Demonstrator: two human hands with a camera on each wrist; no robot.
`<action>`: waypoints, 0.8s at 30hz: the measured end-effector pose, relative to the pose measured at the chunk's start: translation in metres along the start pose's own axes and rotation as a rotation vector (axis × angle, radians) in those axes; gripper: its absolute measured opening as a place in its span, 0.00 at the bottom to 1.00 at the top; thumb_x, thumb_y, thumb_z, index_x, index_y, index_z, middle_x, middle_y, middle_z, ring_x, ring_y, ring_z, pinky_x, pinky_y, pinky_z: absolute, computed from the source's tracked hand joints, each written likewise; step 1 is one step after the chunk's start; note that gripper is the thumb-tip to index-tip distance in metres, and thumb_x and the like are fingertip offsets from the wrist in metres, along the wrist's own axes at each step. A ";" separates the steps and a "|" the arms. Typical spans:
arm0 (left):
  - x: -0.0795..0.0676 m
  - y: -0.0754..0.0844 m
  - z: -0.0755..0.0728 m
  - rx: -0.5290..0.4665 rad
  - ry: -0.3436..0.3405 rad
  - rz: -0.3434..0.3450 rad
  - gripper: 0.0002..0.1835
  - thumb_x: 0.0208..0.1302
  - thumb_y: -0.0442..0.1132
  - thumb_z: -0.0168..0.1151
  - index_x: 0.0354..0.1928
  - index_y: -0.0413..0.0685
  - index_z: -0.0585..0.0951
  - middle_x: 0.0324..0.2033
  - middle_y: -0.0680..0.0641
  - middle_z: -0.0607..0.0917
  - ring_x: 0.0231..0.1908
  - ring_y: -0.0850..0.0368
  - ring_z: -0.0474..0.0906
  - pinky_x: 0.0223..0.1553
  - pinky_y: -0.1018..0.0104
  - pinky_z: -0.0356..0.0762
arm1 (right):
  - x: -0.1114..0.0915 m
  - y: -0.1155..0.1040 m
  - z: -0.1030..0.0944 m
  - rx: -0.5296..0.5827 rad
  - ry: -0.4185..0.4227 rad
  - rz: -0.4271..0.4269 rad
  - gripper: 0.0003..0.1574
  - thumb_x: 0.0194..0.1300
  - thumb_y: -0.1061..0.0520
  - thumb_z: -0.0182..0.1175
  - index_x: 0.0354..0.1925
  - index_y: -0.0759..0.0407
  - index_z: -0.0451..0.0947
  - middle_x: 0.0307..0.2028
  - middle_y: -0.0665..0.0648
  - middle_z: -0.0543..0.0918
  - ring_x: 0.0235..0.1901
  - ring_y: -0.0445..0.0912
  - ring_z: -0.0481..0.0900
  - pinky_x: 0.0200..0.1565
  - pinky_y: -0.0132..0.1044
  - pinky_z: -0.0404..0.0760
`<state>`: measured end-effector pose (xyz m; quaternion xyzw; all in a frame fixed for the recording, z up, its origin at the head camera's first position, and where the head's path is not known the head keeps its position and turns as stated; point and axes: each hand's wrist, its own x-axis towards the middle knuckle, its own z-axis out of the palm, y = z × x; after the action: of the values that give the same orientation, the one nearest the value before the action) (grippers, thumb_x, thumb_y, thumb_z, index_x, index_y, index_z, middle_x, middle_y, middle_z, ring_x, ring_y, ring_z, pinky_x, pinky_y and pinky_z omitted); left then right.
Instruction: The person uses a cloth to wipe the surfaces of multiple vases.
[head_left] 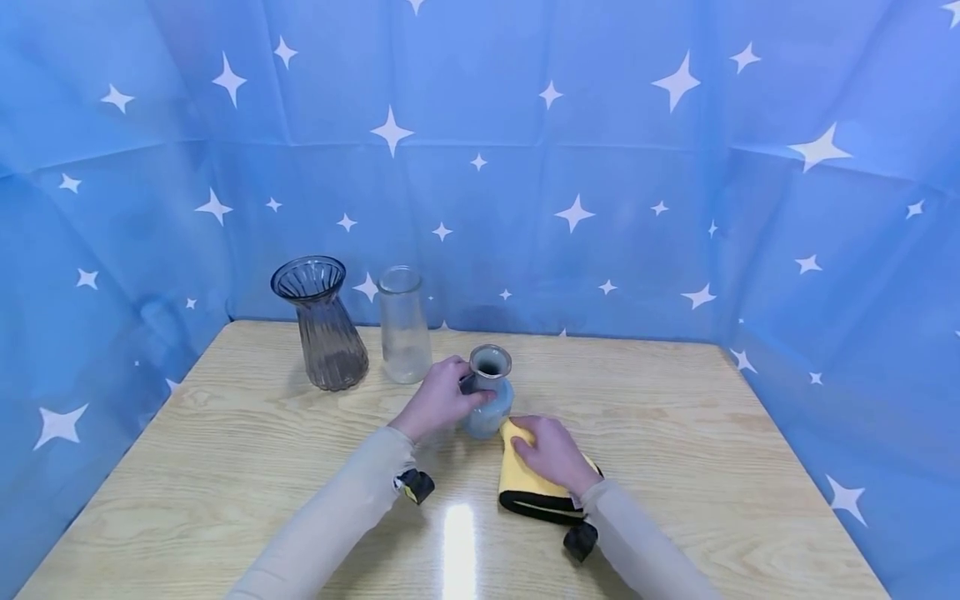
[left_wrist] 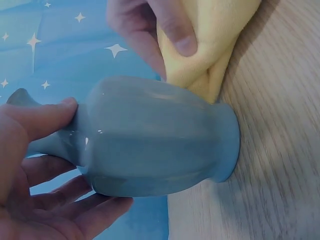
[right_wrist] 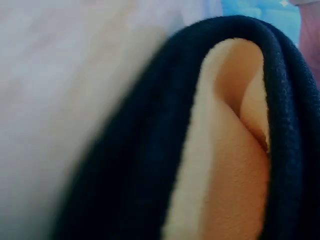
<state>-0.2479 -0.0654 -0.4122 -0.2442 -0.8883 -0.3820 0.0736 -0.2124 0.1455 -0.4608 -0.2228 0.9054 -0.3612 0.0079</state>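
A blue-grey glazed vase (head_left: 489,414) with a flared rim stands upright on the table, near its middle. My left hand (head_left: 438,402) grips it about the neck; in the left wrist view the thumb (left_wrist: 55,117) lies on one side and the fingers on the other. My right hand (head_left: 553,454) holds a folded yellow cloth (head_left: 519,477) with black edging, its tip against the lower side of the vase (left_wrist: 155,135). Black-edged folds of the cloth (right_wrist: 232,185) fill much of the right wrist view, and the fingers are hidden there.
Behind and left of my left hand stand a dark ribbed glass vase (head_left: 330,342) and a clear glass vase (head_left: 405,333). The wooden table (head_left: 675,433) ends at a blue star-printed curtain (head_left: 495,108) at the back and sides.
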 end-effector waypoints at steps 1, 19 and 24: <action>0.000 0.000 0.000 0.001 -0.002 -0.005 0.10 0.56 0.40 0.72 0.34 0.40 0.83 0.29 0.48 0.78 0.29 0.56 0.72 0.30 0.64 0.73 | 0.002 -0.001 -0.001 0.016 -0.028 0.016 0.20 0.62 0.68 0.60 0.52 0.76 0.76 0.50 0.70 0.80 0.22 0.50 0.78 0.36 0.44 0.82; 0.000 -0.003 0.000 -0.004 0.001 -0.012 0.11 0.56 0.40 0.72 0.35 0.40 0.83 0.32 0.46 0.79 0.33 0.54 0.75 0.36 0.62 0.77 | 0.003 -0.015 -0.022 0.533 0.051 0.370 0.23 0.69 0.61 0.56 0.59 0.70 0.73 0.36 0.59 0.81 0.27 0.46 0.80 0.31 0.35 0.80; 0.000 -0.002 0.000 0.005 0.000 -0.029 0.12 0.56 0.41 0.72 0.36 0.40 0.84 0.33 0.46 0.80 0.35 0.54 0.76 0.37 0.61 0.78 | 0.000 -0.030 -0.022 0.292 0.171 0.238 0.23 0.67 0.62 0.59 0.59 0.68 0.74 0.31 0.57 0.80 0.20 0.45 0.75 0.25 0.35 0.76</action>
<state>-0.2486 -0.0665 -0.4132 -0.2311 -0.8927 -0.3807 0.0689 -0.2043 0.1410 -0.4246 -0.0790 0.8608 -0.5028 0.0059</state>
